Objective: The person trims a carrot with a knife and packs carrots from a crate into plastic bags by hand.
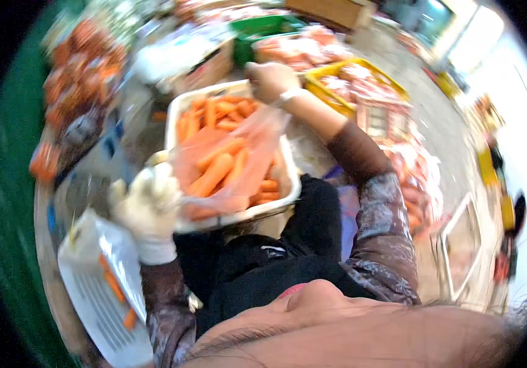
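A white basket [172, 116] full of loose carrots [229, 110] stands before my lap. Over it lies a clear, pinkish plastic bag [257, 138] with carrots inside, its upper end drawn toward my right hand [272, 83]. That bare hand, with a white band at the wrist, is closed, apparently on the bag's gathered end. My left hand [147, 199], in a cream work glove, is beside the bag's left side. Its fingers look half curled and apart, though motion blurs them. Whether the glove touches the bag is unclear.
At lower left, a white slotted tray [97, 306] holds carrot pieces [113, 279]. Bagged carrots [82, 67] are piled upper left. A green crate [239, 46] and a yellow crate [401, 86] stand beyond the basket, near packed bags [414, 178] on the right.
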Demonstrator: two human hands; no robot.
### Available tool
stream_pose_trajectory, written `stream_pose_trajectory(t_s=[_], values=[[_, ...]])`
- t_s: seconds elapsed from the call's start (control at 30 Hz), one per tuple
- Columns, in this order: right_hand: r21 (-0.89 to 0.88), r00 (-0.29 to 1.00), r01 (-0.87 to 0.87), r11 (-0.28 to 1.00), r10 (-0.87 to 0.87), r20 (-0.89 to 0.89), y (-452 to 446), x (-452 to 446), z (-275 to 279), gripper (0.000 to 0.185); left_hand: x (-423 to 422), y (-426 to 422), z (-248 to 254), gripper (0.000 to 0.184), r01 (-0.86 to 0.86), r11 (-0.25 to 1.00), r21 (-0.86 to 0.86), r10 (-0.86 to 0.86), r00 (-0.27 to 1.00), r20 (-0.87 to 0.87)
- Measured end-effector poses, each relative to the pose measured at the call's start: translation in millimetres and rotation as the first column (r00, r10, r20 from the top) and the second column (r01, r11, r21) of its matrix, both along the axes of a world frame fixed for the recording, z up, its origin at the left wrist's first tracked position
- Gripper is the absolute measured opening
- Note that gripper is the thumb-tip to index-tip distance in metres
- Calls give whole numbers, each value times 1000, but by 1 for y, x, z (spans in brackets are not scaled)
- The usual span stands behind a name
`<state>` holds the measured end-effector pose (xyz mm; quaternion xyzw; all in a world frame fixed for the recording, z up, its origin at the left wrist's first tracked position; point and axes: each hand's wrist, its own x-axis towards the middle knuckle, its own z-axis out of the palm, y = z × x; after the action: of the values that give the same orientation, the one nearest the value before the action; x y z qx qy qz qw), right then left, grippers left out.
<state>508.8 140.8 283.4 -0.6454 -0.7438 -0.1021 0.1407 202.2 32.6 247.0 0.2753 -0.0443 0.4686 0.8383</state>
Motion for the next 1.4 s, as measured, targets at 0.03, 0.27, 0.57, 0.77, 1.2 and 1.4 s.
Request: stream_pose_trajectory(t_s=[0.03, 0.27, 0.57, 0.77, 1.2, 1.4], values=[[74, 998, 65, 995, -66, 12, -19, 6, 15, 16, -1, 5, 10, 80, -4, 1000, 23, 3, 1000, 27], [431, 979, 195, 881, -204, -26, -152, 125, 171, 24, 36, -25, 142, 95, 12, 892, 451, -106, 977, 183], [248, 671, 664, 705, -709, 218, -359, 253, 189, 31, 224, 9, 174, 74, 614, 683, 396, -654, 755, -42], [103, 475, 866, 490, -869, 142, -461, 244, 87, 27, 384, -32, 47, 63, 829, 559, 17, -826, 558, -80], [-199, 174, 964, 176, -984, -29, -492, 212, -167, 12, 441, -64, -155, 46, 801, 492, -339, -794, 253, -553], [-383, -103, 920, -82, -994, -37, -513, 234, -210, 16, 447, -76, -210, 35, 824, 432, -367, -746, 98, -659]])
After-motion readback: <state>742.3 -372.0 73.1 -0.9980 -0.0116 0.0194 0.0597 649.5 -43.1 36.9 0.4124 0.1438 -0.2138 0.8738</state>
